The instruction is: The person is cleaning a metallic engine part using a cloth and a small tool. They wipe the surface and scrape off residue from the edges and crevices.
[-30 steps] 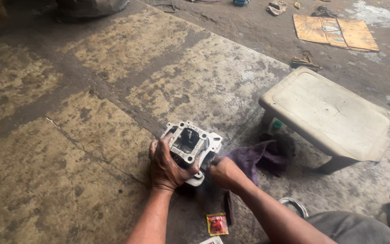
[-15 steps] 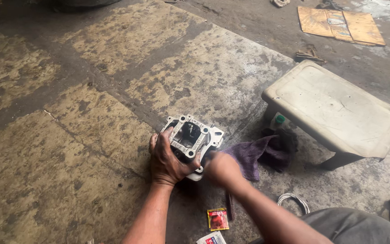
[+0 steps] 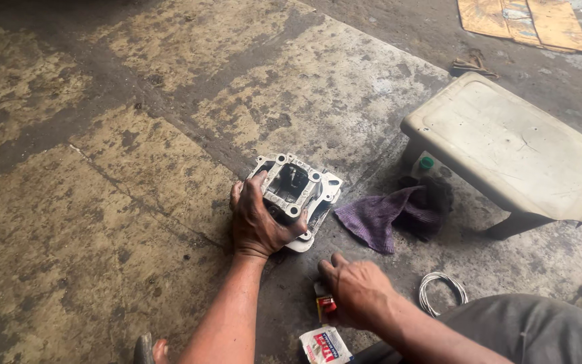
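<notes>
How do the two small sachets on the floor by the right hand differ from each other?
The red sachet lies partly under the right hand, so only a strip shows; the white sachet lies fully in view, nearer the camera, untouched. The red sachet is red with yellowish edges; the white sachet is mostly white with a red panel. The white one looks crumpled. Both are small flat packets on the stained concrete floor.

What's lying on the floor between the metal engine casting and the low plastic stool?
In the head view, a purple rag lies between the metal engine casting and the low plastic stool, with a dark bundle and a green-capped bottle by the stool's leg.
</notes>
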